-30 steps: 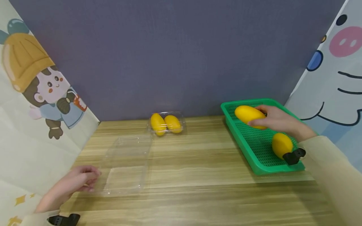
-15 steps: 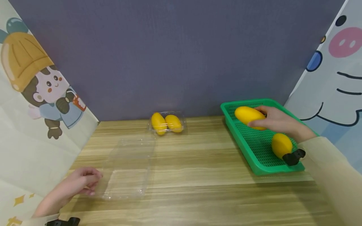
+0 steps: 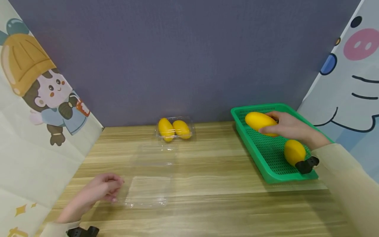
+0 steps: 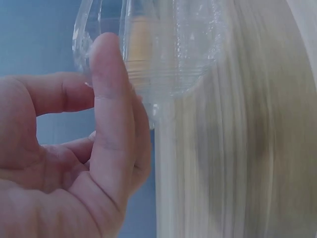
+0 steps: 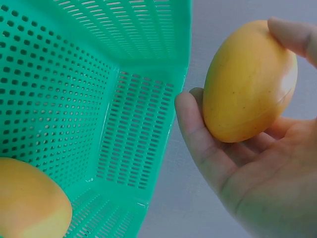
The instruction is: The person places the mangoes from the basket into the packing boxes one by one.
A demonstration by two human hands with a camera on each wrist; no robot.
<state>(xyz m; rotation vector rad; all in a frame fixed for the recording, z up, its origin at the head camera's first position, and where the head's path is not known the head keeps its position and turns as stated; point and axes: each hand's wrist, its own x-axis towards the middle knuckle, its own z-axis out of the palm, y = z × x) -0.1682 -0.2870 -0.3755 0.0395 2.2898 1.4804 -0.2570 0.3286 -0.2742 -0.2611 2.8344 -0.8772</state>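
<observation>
The desk [image 3: 207,214] carries a green basket [image 3: 259,159] toward its back right corner. Left of the desk's middle is an open clear container [image 3: 151,174], its long axis running front to back; a clear box [image 3: 189,129] with two mangoes [image 3: 166,130] sits at the back edge. The left hand [image 3: 102,189] pinches the container's left rim, fingers nearly together. The right hand [image 3: 288,125] clamps a mango [image 3: 257,120] above the basket, fingers spread to its girth; it lies sideways, free end pointing left and slightly backward.
</observation>
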